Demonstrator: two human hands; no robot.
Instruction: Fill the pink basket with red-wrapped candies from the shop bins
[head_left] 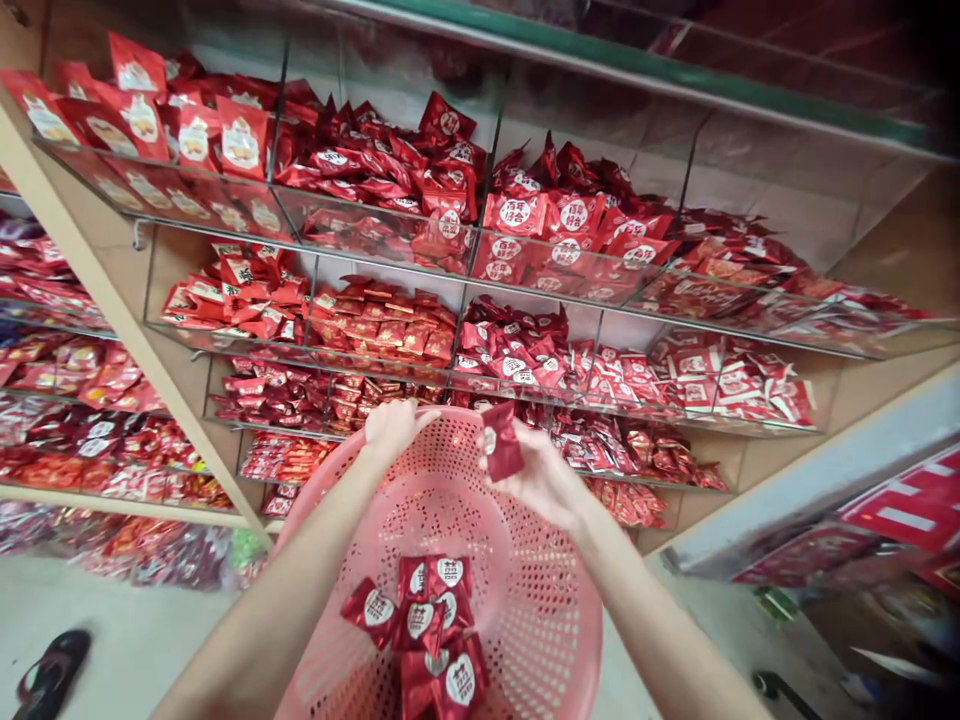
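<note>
A: What has the right hand (544, 480) got?

B: Its grip is closed on one small dark red foil sweet packet with a round white label (501, 442), pinched at the fingertips and held up just above the far rim of the round pink perforated plastic basket (540, 600)

A: And the left hand (391, 425)?

B: Curled over the basket's far rim, left of the packet, holding the basket up. That grip is shut on the rim itself

A: How far along does the picking look?

B: Early, I'd judge. A small heap of red white-labelled packets (427, 625) lies at the near side of the basket floor, only a handful, and most of the basket floor shows bare. The one in hand is not yet in with them

A: What lies beyond?

B: Tiered clear-fronted shelf bins (525, 270) packed with red wrapped sweets, running left to right across the far side, all well stocked. A pale wooden shelf post (112, 290) slants down on the left, and a dark sandal (49, 675) sits on the floor at the near left
</note>
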